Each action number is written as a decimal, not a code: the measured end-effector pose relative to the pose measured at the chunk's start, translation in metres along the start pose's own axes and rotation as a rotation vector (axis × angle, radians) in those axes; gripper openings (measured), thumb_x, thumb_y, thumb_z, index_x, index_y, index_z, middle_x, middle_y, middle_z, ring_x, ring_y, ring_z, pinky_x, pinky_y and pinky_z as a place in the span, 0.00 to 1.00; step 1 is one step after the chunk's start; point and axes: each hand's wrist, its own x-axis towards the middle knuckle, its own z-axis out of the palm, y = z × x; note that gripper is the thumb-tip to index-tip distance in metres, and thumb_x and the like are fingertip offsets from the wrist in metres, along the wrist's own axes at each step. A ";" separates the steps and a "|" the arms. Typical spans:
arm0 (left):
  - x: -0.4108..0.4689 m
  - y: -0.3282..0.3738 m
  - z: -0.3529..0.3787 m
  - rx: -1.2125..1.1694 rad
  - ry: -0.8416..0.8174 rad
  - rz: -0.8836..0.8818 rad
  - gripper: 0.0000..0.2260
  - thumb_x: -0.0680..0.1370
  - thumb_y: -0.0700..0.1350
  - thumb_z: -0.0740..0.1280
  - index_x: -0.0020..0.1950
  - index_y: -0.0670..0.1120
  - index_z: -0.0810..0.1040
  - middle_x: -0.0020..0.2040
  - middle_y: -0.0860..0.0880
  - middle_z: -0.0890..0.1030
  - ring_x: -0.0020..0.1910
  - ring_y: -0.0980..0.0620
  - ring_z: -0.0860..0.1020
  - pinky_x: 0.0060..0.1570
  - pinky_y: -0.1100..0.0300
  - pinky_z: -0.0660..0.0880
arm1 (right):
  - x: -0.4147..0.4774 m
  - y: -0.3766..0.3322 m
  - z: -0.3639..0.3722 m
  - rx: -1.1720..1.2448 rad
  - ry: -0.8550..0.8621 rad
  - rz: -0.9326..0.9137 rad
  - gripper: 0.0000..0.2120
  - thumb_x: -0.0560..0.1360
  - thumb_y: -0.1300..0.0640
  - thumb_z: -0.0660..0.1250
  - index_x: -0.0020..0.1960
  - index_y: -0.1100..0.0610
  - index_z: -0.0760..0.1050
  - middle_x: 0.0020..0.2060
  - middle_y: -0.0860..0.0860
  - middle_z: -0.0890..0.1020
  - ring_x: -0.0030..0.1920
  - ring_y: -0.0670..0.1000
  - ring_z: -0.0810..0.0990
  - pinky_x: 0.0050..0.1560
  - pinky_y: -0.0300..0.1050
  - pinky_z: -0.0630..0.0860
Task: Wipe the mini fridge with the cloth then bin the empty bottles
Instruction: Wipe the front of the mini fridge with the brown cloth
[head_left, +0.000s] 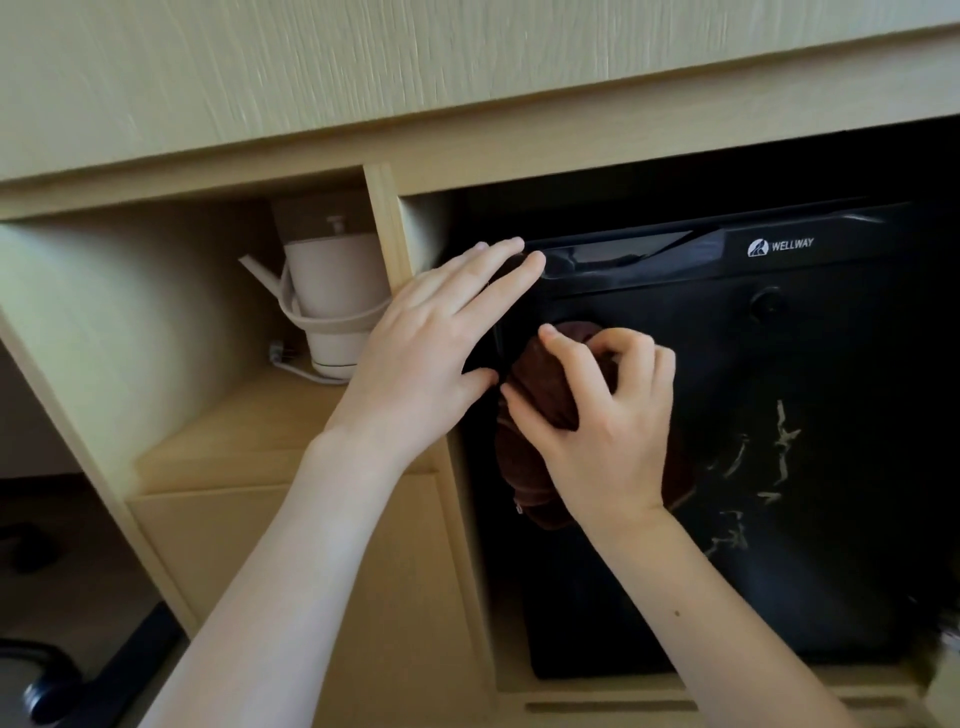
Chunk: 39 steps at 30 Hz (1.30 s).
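Note:
The black mini fridge (779, 415) stands in the right compartment of a light wooden cabinet, door closed, with a WELLWAY logo near its top. My right hand (597, 410) grips a bunched dark brown cloth (540, 395) against the upper left of the fridge door. My left hand (431, 343) lies flat with straight fingers at the fridge's top left corner, fingertips touching the door's upper edge. Pale smears show on the door to the right of the cloth. No bottles are in view.
A beige kettle (332, 296) with its cord sits on a shelf in the left compartment. A wooden divider (387, 223) separates the two compartments. A drawer front (291, 561) lies below the shelf. Dark objects sit on the floor at lower left.

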 end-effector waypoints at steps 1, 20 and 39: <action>-0.001 0.000 0.000 0.003 -0.003 0.000 0.48 0.68 0.39 0.79 0.81 0.55 0.57 0.80 0.54 0.60 0.79 0.51 0.59 0.73 0.58 0.54 | 0.002 0.005 -0.005 0.018 0.004 0.022 0.22 0.73 0.45 0.74 0.61 0.56 0.80 0.51 0.59 0.76 0.50 0.58 0.72 0.48 0.53 0.74; -0.002 0.010 0.011 -0.103 0.049 -0.046 0.41 0.72 0.48 0.76 0.80 0.55 0.59 0.80 0.56 0.58 0.80 0.52 0.54 0.73 0.56 0.56 | 0.023 0.052 -0.029 0.032 0.150 0.225 0.23 0.71 0.42 0.74 0.62 0.51 0.76 0.53 0.53 0.69 0.53 0.47 0.65 0.51 0.42 0.69; -0.003 0.025 0.013 -0.189 0.072 -0.129 0.39 0.71 0.42 0.76 0.79 0.52 0.62 0.79 0.55 0.59 0.80 0.53 0.52 0.73 0.66 0.49 | 0.015 0.045 -0.027 0.014 0.166 0.307 0.22 0.72 0.43 0.73 0.60 0.54 0.76 0.52 0.55 0.70 0.51 0.51 0.66 0.49 0.44 0.67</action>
